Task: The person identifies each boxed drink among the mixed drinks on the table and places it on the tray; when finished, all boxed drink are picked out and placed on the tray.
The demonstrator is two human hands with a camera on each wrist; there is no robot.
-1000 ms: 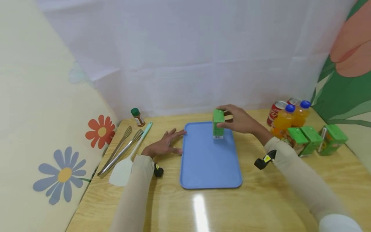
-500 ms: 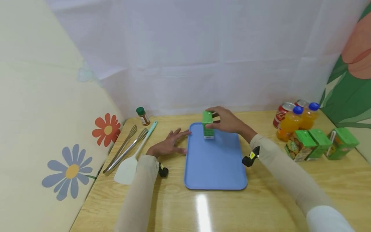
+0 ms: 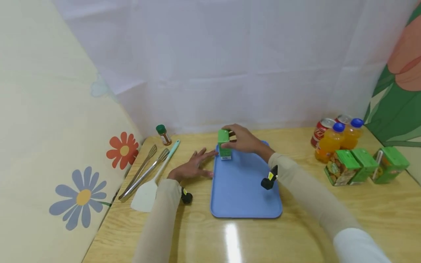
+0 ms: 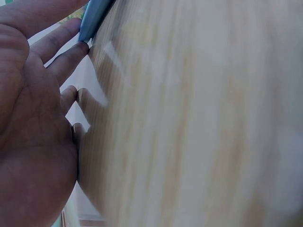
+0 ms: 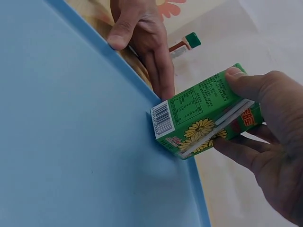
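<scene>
A green juice carton with a flower print and a straw along its side stands at the far left corner of the blue tray. My right hand pinches the upper part of the carton between thumb and fingers. In the right wrist view its barcoded base is against or just over the tray corner; I cannot tell whether it bears on the tray. My left hand rests on the table with fingers spread, thumb and fingertips at the tray's left rim.
Two whisks, a white spatula and a green-capped jar lie or stand at left. On the right are red cans, orange drink bottles and several more green cartons. A white sheet hangs behind.
My right hand has carried the carton leftward over the tray to its far left corner, and lower. The left hand stays at the tray's left rim. The camera view has shifted slightly.
</scene>
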